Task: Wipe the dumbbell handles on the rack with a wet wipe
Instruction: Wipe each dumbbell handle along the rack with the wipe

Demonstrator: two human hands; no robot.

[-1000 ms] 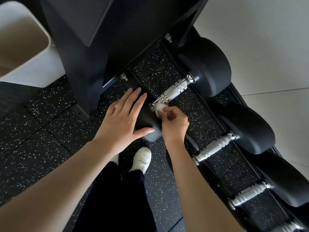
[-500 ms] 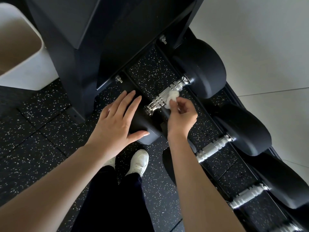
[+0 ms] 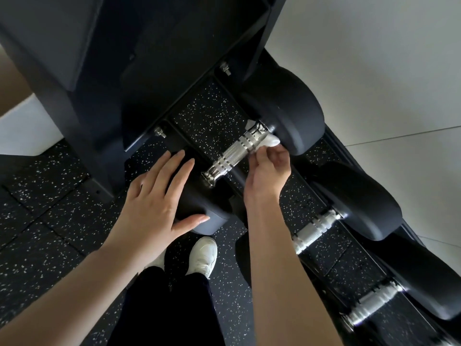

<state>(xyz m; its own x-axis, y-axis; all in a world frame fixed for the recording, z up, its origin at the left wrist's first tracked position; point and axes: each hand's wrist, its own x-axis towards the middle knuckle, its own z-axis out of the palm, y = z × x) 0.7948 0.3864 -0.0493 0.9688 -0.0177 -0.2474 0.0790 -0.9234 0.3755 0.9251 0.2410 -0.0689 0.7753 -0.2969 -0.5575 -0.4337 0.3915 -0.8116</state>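
In the head view we look down on a black metal dumbbell rack [image 3: 149, 71] with a row of dumbbells lying on its lower tier. Our left hand [image 3: 154, 203] lies flat, fingers straight and spread, on the near black rubber head [image 3: 212, 221] of the first dumbbell. Our right hand [image 3: 268, 168] pinches a white wet wipe [image 3: 270, 141] between thumb and fingertips, its fingers curled round the crumpled cloth. The wipe sits pressed against the far end of the knurled chrome handle [image 3: 232, 153], right up against the far black rubber head [image 3: 287, 116]. To the right, two more chrome handles [image 3: 314, 231] [image 3: 374, 303] show between their black heads, the farthest one blurred. Below our arms we see dark trousers [image 3: 169, 308] and a white shoe [image 3: 203, 255] standing on black speckled rubber flooring [image 3: 50, 221]. A pale tiled surface [image 3: 374, 71] fills the upper right.
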